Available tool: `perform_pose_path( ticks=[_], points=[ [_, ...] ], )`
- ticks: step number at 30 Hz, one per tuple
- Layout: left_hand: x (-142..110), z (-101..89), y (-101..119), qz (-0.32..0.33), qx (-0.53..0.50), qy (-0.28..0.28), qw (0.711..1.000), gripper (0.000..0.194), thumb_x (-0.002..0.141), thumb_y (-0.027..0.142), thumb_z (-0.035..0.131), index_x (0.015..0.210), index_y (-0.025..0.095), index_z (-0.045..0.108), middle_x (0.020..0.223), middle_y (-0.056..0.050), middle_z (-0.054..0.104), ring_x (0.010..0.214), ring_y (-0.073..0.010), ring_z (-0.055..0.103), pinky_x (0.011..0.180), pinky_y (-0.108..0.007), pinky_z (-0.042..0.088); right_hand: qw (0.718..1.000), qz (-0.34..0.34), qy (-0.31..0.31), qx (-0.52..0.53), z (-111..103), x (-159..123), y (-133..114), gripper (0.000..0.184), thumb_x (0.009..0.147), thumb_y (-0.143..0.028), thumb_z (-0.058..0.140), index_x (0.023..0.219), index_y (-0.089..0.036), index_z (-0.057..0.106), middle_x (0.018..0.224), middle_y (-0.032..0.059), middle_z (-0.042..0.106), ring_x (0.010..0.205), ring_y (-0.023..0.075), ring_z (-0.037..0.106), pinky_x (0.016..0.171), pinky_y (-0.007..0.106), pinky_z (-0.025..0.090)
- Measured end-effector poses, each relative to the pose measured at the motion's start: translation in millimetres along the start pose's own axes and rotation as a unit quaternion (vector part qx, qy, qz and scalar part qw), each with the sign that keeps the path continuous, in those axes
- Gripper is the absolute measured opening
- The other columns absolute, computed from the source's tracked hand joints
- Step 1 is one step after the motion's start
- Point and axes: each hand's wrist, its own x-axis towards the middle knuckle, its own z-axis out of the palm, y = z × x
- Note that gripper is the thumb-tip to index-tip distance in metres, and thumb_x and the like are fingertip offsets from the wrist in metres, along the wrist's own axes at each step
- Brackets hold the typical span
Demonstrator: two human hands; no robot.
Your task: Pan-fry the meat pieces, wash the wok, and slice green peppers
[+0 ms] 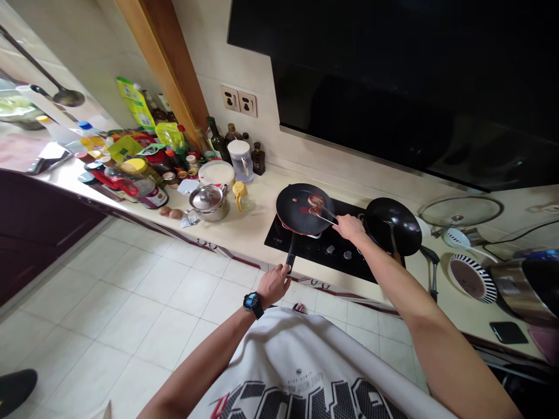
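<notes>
A black frying pan [290, 203] sits on the left burner of the black gas stove [340, 251]. Its handle [290, 253] points toward me, and my left hand [274, 284] is closed around the end of it. Metal tongs [326, 216] are gripped in my right hand [350, 227], which hovers over the pan's right edge. At the tips of the tongs lies a browned piece of meat [316, 201] inside the pan. A reddish wet patch and a small crumb show on the pan's surface.
Right of the pan stands a black wok [395, 224]. A steel pot [208, 202], a yellow-lidded oil jug [241, 195] and several bottles crowd the counter at left. At right are a striped bowl [471, 279], a phone [508, 332] and a glass lid [462, 210]. The range hood [393, 87] hangs above.
</notes>
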Motion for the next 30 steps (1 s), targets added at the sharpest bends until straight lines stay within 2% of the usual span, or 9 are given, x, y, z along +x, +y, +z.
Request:
perform_pose_path(
  ticks=[5,11,15,21,30],
  points=[
    [-1,-2.5,1,0.001,0.004,-0.005,1.0,0.026,0.099,0.029,0.046,0.124,0.023,0.048,0.117,-0.009,0.064,0.099,-0.0225,0.069,0.079,-0.031,0.052,1.0,-0.017,0.003,0.003,-2,2,-1,0.035,0.101,-0.041,0.055,0.12,-0.017,0.07,0.113,0.0173,0.072,0.106,0.0296,0.071,0.087,0.036,0.053],
    [-2,-0.7,1,0.001,-0.004,-0.001,1.0,0.025,0.099,0.028,0.046,0.123,0.023,0.048,0.116,-0.008,0.064,0.098,-0.0223,0.07,0.08,-0.032,0.052,1.0,-0.007,-0.013,-0.017,-5,-6,12,0.034,0.1,-0.04,0.055,0.115,-0.016,0.074,0.109,0.0185,0.073,0.105,0.0313,0.071,0.085,0.037,0.054],
    [-2,1.2,0,0.001,-0.001,0.002,1.0,0.026,0.099,0.028,0.046,0.124,0.022,0.047,0.115,-0.009,0.064,0.097,-0.0226,0.07,0.076,-0.032,0.051,1.0,-0.012,0.004,-0.016,-8,-8,6,0.032,0.1,-0.035,0.054,0.115,-0.015,0.074,0.108,0.0182,0.073,0.103,0.0302,0.072,0.083,0.035,0.054],
    [-1,0.0,-1,-0.001,-0.004,-0.006,1.0,0.028,0.099,0.029,0.045,0.127,0.024,0.047,0.118,-0.009,0.064,0.098,-0.0225,0.07,0.078,-0.032,0.052,1.0,-0.004,-0.019,-0.021,-11,-9,5,0.03,0.099,-0.029,0.055,0.112,-0.013,0.076,0.109,0.0199,0.073,0.104,0.0317,0.072,0.082,0.037,0.055],
    [-2,1.1,-1,-0.001,-0.004,-0.001,1.0,0.029,0.099,0.03,0.044,0.127,0.023,0.048,0.119,-0.01,0.064,0.098,-0.0234,0.07,0.076,-0.031,0.051,1.0,0.017,-0.007,0.006,-7,-11,20,0.034,0.099,-0.04,0.057,0.115,-0.015,0.074,0.108,0.019,0.073,0.104,0.0314,0.071,0.086,0.036,0.053]
  ],
)
